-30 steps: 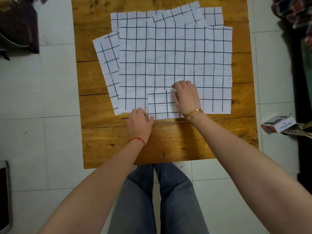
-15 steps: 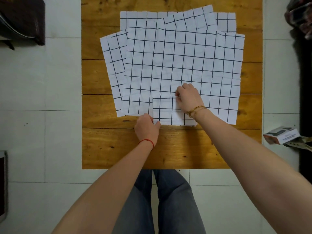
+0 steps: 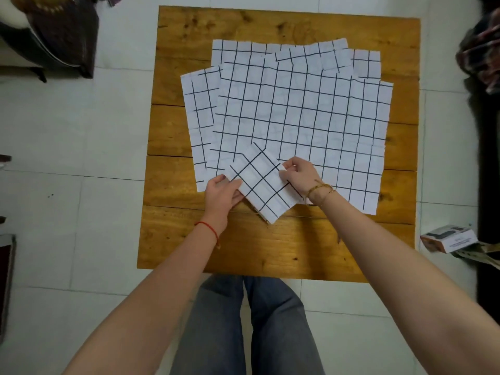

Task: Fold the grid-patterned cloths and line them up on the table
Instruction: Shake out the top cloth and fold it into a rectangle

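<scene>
A small folded grid-patterned cloth, white with black lines, is turned like a diamond over the near part of the wooden table. My left hand grips its left corner and my right hand pinches its right corner. Behind it lies a pile of unfolded grid cloths, a large one on top and others showing at the left and far edges. Whether the folded cloth is lifted or rests on the pile I cannot tell.
A small cardboard box lies on the tiled floor to the right of the table. Dark furniture stands at the far left, patterned fabric at the far right. My legs in jeans are under the near table edge.
The folded cloth was square to the table edge; now both hands hold its corners and it is rotated to a diamond. The camera view has shifted so more of the table shows.
</scene>
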